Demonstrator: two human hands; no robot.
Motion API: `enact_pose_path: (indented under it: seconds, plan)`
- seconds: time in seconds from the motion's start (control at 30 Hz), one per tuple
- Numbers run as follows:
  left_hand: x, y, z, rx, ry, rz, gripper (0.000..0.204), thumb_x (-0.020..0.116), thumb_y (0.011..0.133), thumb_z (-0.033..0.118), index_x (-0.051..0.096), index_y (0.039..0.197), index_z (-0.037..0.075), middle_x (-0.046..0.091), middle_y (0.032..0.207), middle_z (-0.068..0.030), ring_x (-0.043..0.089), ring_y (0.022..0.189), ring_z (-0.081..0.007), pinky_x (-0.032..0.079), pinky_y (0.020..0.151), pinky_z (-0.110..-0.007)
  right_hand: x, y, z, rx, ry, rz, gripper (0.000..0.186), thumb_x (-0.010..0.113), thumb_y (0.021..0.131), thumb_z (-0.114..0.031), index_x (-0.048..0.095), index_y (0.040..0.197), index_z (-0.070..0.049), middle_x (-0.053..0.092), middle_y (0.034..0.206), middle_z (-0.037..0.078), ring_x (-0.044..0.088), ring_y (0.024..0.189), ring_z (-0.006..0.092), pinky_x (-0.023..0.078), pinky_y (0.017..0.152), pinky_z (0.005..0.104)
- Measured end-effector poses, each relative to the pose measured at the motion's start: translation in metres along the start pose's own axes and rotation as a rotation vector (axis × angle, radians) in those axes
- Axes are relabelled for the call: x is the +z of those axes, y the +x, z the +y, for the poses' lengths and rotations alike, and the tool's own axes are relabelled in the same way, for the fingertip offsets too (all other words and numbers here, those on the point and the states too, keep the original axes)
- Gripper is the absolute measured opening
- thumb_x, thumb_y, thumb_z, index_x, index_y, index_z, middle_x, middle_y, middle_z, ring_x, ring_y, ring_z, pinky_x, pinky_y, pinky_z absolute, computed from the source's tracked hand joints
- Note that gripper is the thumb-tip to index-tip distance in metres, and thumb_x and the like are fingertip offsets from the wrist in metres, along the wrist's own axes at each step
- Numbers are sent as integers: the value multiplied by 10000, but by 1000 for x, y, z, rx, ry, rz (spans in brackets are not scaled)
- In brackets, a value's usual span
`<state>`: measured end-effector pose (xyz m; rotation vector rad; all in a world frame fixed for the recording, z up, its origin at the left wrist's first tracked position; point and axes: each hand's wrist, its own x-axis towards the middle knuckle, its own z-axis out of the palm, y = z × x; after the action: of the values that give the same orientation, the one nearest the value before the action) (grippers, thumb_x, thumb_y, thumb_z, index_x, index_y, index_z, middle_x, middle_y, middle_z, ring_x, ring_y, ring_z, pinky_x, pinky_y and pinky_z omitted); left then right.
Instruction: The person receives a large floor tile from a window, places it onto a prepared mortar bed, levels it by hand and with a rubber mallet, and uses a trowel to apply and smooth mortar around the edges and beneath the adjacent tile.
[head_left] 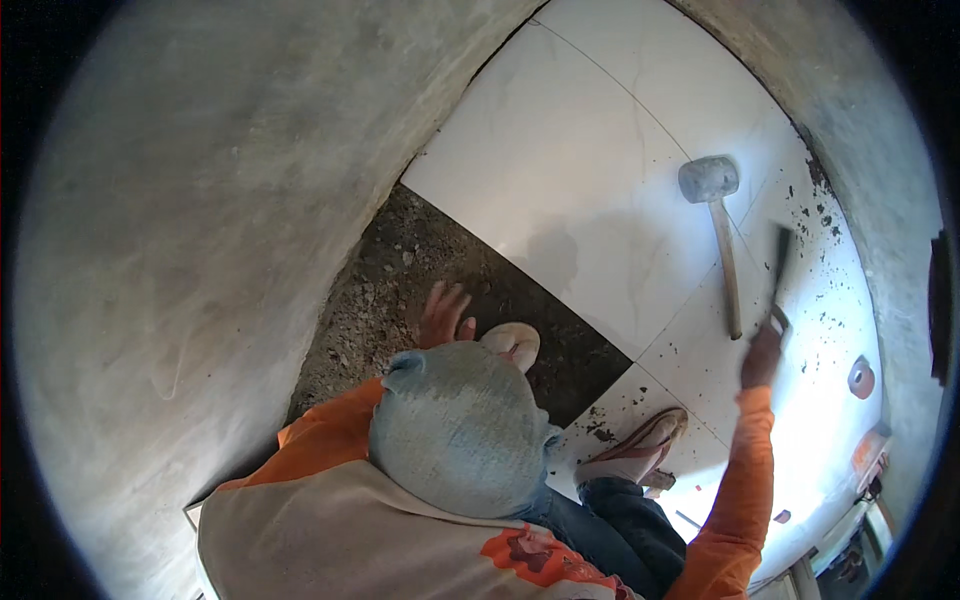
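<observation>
My left hand (443,315) is over the dark, gritty bed (400,250) beside the large white tiles, fingers spread and holding nothing. My right hand (762,358) grips a trowel (781,265), its dark, narrow-looking blade pointing away from me and slightly blurred. Left of the trowel, a mallet (709,180) with a grey head and wooden handle lies on the white tiles (590,130). A rounded grey-blue cloth-covered shape (460,430) between my arms hides part of the bed and my left wrist.
Concrete walls (200,200) rise on the left and right. One sandalled foot (515,345) rests on the bed, another (645,450) on tile. Dark crumbs (825,220) are scattered at right, near a round disc (861,378). Clutter fills the lower right.
</observation>
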<state>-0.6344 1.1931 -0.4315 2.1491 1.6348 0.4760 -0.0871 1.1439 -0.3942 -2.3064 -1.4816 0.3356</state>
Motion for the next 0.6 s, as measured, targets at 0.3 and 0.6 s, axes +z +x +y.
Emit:
enact_pose_path:
  seconds: [0.3,0.6]
  plan:
    - [25,-4,38,158,-570,-154,417,479,904,364,545,1157,38,511,1217,-179,461,1158,-320,377,962,-455,114,7,-368,-549,160,-580,334,444,927,-241,446,1236,-115,545,1002,182,590,913,347,518,733,437]
    - [19,-11,29,150,-615,-191,350,484,900,310,570,1089,29,546,1138,-168,505,1062,-307,411,899,-435,184,-15,-387,-562,48,-510,354,496,909,-304,455,1203,-110,582,927,138,635,764,337,538,609,428]
